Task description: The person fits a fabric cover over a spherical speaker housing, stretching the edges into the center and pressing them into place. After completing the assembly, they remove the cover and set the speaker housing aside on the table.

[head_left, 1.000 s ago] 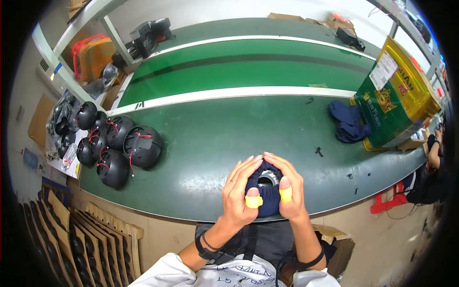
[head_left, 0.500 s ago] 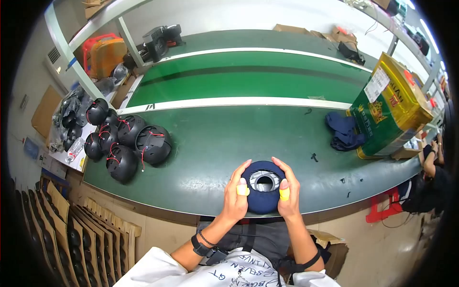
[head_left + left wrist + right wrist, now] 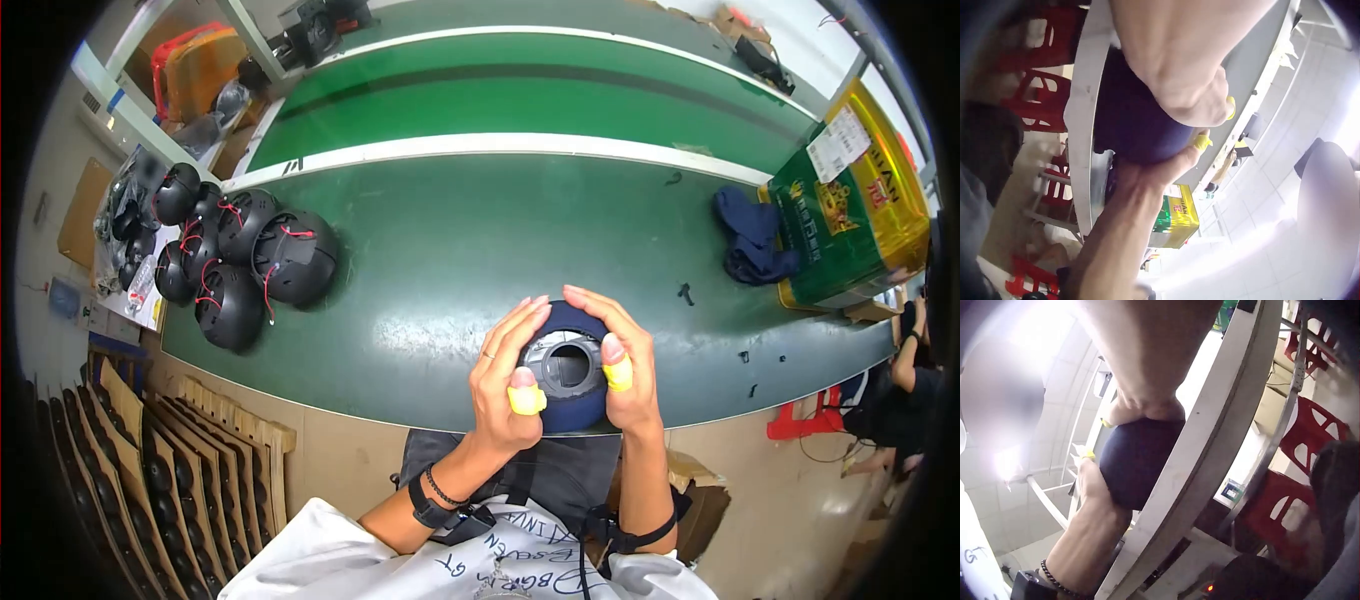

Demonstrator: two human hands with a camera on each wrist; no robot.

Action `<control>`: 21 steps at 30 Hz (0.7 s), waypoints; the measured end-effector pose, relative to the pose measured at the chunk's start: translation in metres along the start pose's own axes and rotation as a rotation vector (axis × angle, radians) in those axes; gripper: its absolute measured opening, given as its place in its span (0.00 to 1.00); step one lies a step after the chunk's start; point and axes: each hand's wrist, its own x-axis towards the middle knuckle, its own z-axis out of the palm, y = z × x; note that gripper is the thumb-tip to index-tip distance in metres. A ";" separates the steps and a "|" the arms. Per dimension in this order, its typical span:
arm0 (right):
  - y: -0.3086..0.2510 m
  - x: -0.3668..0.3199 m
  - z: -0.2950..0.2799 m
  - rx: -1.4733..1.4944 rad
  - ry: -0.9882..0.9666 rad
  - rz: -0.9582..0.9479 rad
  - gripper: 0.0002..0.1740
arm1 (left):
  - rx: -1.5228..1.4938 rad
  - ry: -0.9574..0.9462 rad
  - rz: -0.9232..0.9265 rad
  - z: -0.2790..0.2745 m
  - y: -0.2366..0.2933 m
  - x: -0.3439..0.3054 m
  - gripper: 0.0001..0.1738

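Note:
A round shell covered in navy cloth (image 3: 580, 414) sits near the front edge of the table. A dark grey ring (image 3: 536, 356) with a round hole in it faces up at its top, edged by the cloth. My left hand (image 3: 507, 385) holds its left side and my right hand (image 3: 630, 375) its right side, with fingers curved towards the far side. Yellow tape wraps both thumbs, which lie along the cloth beside the ring. In the left wrist view the smooth navy cloth (image 3: 1138, 122) bulges between the hands; the right wrist view shows its lower side too.
Several black domed shells (image 3: 296, 258) with red wires stand at the left. At the right are a crumpled navy cloth cover (image 3: 755, 240) and a green and gold tin (image 3: 850, 215). Small black bits (image 3: 685, 294) lie on the green table (image 3: 450, 240). Racks of cardboard dividers stand lower left.
The hands opened out along the shell's sides, then came back around its far side. More of the grey ring shows than a second ago, when cloth and hands covered much of it.

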 end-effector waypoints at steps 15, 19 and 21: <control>0.016 -0.007 0.001 0.171 0.053 0.108 0.35 | -0.007 -0.066 -0.076 -0.005 -0.001 0.004 0.28; 0.015 -0.010 0.005 0.343 0.080 0.139 0.38 | -0.019 -0.040 -0.042 -0.005 -0.001 -0.001 0.27; 0.014 -0.007 0.004 0.303 0.116 0.120 0.38 | -0.023 -0.055 -0.037 -0.006 -0.001 0.004 0.28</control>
